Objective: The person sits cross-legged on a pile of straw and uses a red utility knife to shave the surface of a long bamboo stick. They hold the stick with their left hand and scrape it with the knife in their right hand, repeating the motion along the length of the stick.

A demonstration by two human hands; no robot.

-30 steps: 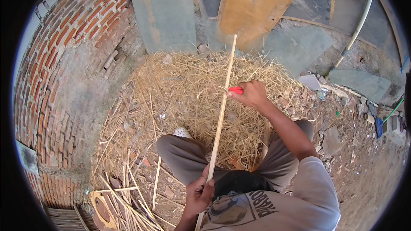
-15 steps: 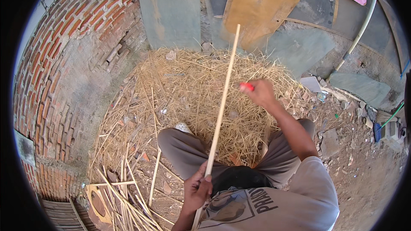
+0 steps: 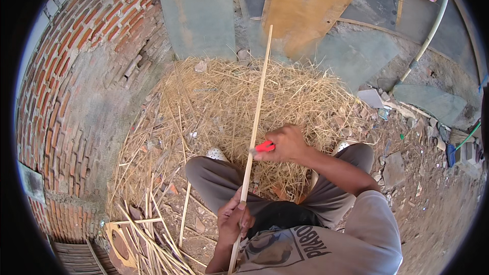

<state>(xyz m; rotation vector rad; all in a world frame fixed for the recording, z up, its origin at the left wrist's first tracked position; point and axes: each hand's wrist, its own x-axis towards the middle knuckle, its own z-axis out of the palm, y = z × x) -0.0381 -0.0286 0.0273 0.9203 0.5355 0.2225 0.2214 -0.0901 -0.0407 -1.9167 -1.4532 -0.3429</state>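
My left hand (image 3: 234, 219) is closed around a long pale strip (image 3: 259, 102) near its lower end, by my shirt (image 3: 300, 247). The strip slants up in front of me, away from my lap, its far tip overlapping the brown board (image 3: 300, 5) in my view. My right hand (image 3: 285, 144) is wrapped around a red-handled tool (image 3: 264, 146), its small grey end at the strip's right edge; I cannot tell whether it bites in.

My bent legs, in grey trousers (image 3: 216, 181), flank the work, the left knee just beside the strip. A white, spotted shoe (image 3: 217, 154) pokes out beyond that knee. A broad heap of straw-coloured shavings (image 3: 214, 91) covers the ground ahead, partly hidden behind the strip and my right hand. At lower left, loose thin sticks (image 3: 147, 234) lie crisscrossed, overlapping a yellowish cut-out piece (image 3: 118, 244).

A worn brick wall (image 3: 66, 61) closes in the left side. Past the shavings stand a grey-green panel (image 3: 198, 18) and the brown board, with a pale pipe (image 3: 430, 35) farther right. Rubble and a flat slab (image 3: 393, 170) lie beyond my right knee.
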